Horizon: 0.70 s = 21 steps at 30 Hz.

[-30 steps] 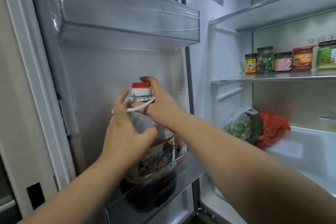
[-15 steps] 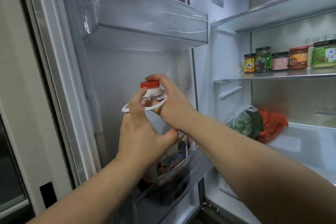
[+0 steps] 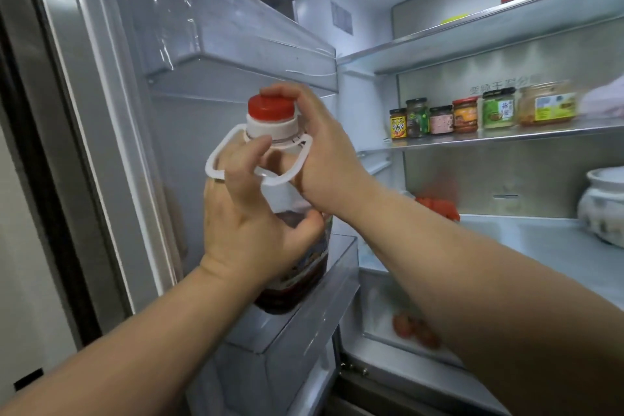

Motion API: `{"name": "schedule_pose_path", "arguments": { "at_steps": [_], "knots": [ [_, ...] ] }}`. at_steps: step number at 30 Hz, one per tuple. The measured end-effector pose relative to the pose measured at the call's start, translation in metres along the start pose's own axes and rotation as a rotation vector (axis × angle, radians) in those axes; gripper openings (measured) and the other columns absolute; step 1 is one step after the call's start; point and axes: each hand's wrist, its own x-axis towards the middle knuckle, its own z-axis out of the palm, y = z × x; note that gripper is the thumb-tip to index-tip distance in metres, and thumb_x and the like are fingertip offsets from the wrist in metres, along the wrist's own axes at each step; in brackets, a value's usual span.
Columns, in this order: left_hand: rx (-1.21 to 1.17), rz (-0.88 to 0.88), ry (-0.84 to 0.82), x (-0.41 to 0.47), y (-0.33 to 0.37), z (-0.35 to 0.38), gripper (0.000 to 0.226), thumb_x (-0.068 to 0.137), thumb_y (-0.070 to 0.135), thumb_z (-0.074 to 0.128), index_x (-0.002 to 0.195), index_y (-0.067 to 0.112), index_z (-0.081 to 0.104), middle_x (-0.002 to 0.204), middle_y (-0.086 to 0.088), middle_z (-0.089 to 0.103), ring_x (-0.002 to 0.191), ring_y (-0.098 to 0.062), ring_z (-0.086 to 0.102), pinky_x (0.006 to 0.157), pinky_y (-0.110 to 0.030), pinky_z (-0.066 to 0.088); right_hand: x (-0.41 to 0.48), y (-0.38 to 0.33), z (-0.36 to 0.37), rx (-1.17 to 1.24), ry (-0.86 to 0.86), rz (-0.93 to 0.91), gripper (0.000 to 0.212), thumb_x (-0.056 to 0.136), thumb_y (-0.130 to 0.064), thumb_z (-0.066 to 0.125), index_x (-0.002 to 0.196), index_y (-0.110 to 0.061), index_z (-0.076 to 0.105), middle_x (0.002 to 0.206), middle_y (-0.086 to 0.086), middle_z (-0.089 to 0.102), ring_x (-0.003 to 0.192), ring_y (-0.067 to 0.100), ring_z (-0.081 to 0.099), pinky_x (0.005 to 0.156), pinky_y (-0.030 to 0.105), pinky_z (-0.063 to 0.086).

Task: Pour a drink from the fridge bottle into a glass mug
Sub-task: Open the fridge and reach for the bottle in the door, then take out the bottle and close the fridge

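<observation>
The left hand [image 3: 246,223] is clenched round the upper body of the bottle [image 3: 297,287]. Its thumb presses the right side of the clear plastic and its index finger [image 3: 257,151] reaches up to the white collar, just inside the white carrying handle [image 3: 216,162]. The right hand [image 3: 324,159] comes in from the right, its fingers curled over the red cap [image 3: 270,108] and its palm against the neck.

The bottle stands upright with dark red liquid in its lower half. Its base sits inside the lower door bin [image 3: 341,267], near the bin's right end; whether it rests on the bin floor cannot be told. An upper door bin [image 3: 236,44] hangs above it.

Inside the fridge, a row of jars [image 3: 456,115] lines the front edge of the middle shelf [image 3: 506,137]. A pale ceramic pot [image 3: 604,209] stands at the right edge of the shelf below.
</observation>
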Motion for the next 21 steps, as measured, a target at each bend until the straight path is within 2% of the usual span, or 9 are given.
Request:
{"name": "schedule_pose_path", "arguments": {
  "at_steps": [2,4,7,10,12,15,18,21],
  "knots": [
    [-0.041,0.077,0.049,0.007,0.007,0.000,0.076,0.058,0.015,0.082,0.115,0.011,0.032,0.114,-0.011,0.049,0.093,-0.035,0.058,0.080,-0.049,0.047,-0.003,-0.013,-0.008,-0.029,0.039,-0.049,0.056,0.072,-0.015,0.081,0.118,-0.027,0.053,0.111,-0.008,0.062,0.099,0.014,0.063,0.092,0.043,0.051],
    [-0.094,0.118,0.085,0.012,0.015,0.001,0.074,0.057,0.014,0.081,0.113,0.009,0.034,0.115,-0.010,0.047,0.095,-0.036,0.058,0.082,-0.046,0.047,-0.007,-0.026,-0.017,-0.051,0.058,-0.076,0.057,0.072,-0.016,0.081,0.119,-0.026,0.052,0.110,-0.013,0.061,0.100,0.018,0.064,0.091,0.050,0.050],
    [-0.199,0.181,0.104,0.021,0.031,0.002,0.075,0.054,0.011,0.082,0.111,0.009,0.034,0.115,-0.015,0.047,0.099,-0.035,0.058,0.084,-0.044,0.048,-0.016,-0.048,-0.033,-0.144,0.104,-0.086,0.056,0.072,-0.013,0.081,0.118,-0.026,0.052,0.109,-0.014,0.061,0.100,0.013,0.064,0.091,0.046,0.050],
    [-0.287,0.214,0.159,0.030,0.051,0.003,0.077,0.049,0.007,0.082,0.110,0.007,0.034,0.117,-0.011,0.046,0.105,-0.025,0.054,0.092,-0.032,0.045,-0.026,-0.074,-0.047,-0.242,0.140,-0.103,0.056,0.072,-0.014,0.081,0.119,-0.026,0.052,0.109,-0.014,0.062,0.099,0.012,0.063,0.089,0.044,0.051],
    [-0.359,0.195,0.192,0.031,0.067,0.004,0.076,0.051,0.008,0.081,0.110,0.008,0.033,0.116,-0.007,0.043,0.104,-0.026,0.054,0.092,-0.037,0.045,-0.034,-0.091,-0.058,-0.326,0.159,-0.089,0.055,0.073,-0.019,0.081,0.118,-0.031,0.052,0.108,-0.017,0.062,0.098,0.008,0.063,0.088,0.040,0.051],
    [-0.484,0.163,0.187,0.025,0.090,0.009,0.074,0.055,0.013,0.080,0.112,0.010,0.033,0.118,-0.008,0.043,0.105,-0.035,0.056,0.093,-0.046,0.045,-0.053,-0.110,-0.074,-0.418,0.179,-0.033,0.057,0.072,-0.021,0.082,0.119,-0.034,0.052,0.108,-0.017,0.063,0.098,0.008,0.063,0.087,0.041,0.052],
    [-0.579,0.139,0.151,0.012,0.111,0.017,0.078,0.055,0.012,0.083,0.113,0.009,0.031,0.118,-0.013,0.047,0.105,-0.037,0.057,0.094,-0.045,0.045,-0.078,-0.119,-0.082,-0.507,0.242,0.048,0.058,0.068,-0.023,0.081,0.117,-0.038,0.053,0.108,-0.020,0.063,0.100,0.010,0.064,0.088,0.047,0.051],
    [-0.683,0.104,0.038,-0.010,0.133,0.024,0.080,0.057,0.013,0.085,0.114,0.009,0.029,0.119,-0.021,0.048,0.106,-0.035,0.057,0.090,-0.046,0.047,-0.112,-0.124,-0.090,-0.610,0.317,0.159,0.061,0.066,-0.020,0.080,0.115,-0.042,0.052,0.109,-0.023,0.062,0.101,0.008,0.064,0.087,0.046,0.052]
  ]
}}
